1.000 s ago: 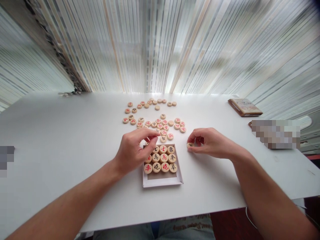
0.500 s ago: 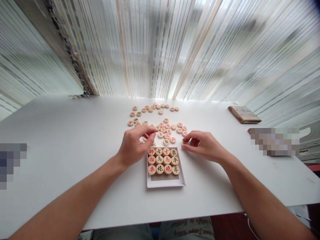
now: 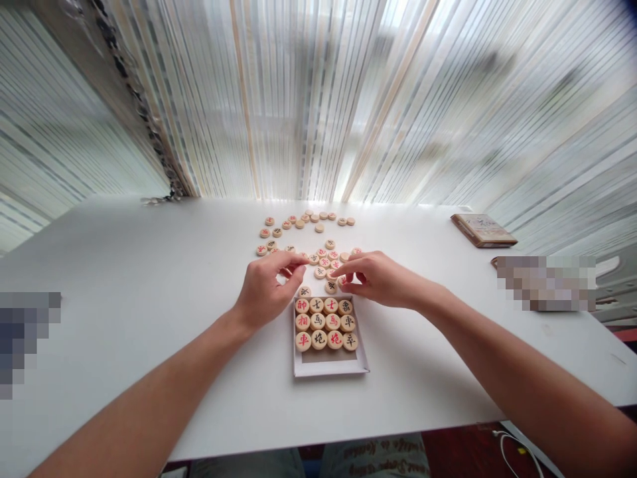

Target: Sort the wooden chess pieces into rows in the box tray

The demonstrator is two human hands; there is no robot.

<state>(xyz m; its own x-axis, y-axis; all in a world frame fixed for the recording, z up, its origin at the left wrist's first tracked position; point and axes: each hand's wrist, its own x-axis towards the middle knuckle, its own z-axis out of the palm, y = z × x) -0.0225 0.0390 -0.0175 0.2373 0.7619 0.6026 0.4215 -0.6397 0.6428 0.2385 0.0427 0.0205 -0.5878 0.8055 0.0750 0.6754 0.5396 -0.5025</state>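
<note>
My left hand (image 3: 271, 285) hovers over the upper left corner of a shallow white box (image 3: 331, 368). Its fingers are curled, thumb tip and index tip a little apart, and nothing shows between them. To the right, my right hand (image 3: 381, 280) reaches in among loose xiangqi pieces, its fingers apart around a red-lettered piece (image 3: 342, 281); whether they touch it I cannot tell. Close by lie a black-lettered piece (image 3: 331, 287) and another black-lettered piece (image 3: 304, 292). Inside the box, rows of round wooden pieces (image 3: 317, 321) stand face up, red and black.
Farther back, several loose pieces (image 3: 319, 228) are scattered on the white table (image 3: 124, 318). A flat brown-edged box (image 3: 485, 230) lies at the right, near a blurred-out object (image 3: 545, 282). A striped curtain (image 3: 308, 99) hangs behind the table.
My right hand has moved left, from the black-lettered piece beside the box to the red-lettered piece above it. My left hand has stayed almost in place.
</note>
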